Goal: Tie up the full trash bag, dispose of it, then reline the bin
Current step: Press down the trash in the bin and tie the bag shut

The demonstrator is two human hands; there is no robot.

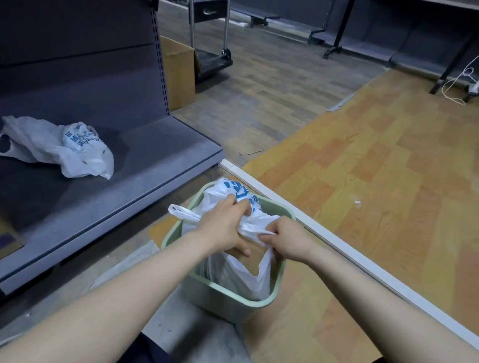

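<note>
At far left a grey shelf (153, 156) runs along the wall, its front edge slanting down toward the near left corner; a spare bag (56, 146), white with blue print, lies crumpled on it, well back from that edge and with bare shelf on all sides. Past the shelf's far end a cardboard box (179, 74) stands on the floor, and beyond it a black cart (214, 59). In the low middle the pale green bin (232, 301) sits on the floor just off the shelf's front edge, with a white strip (369, 268) running diagonally close along its right side. The full bag (233, 270) is in the bin, its white plastic gathered up above the rim, one handle loop sticking out to the left, and a brown piece of cardboard showing inside. The left hand (224, 227) is over the bin's middle, its fingers (241, 207) curled into the bunched plastic at the top. The right hand (288, 242) is just beside it, its fingers (271, 237) pinching a twisted fold of the same bag, pulled taut between the two hands. To the right of the strip the wood-pattern floor (407, 167) lies wide and open, as far as the black rack legs (341, 31) and a white cable (473, 71) at the far right.
</note>
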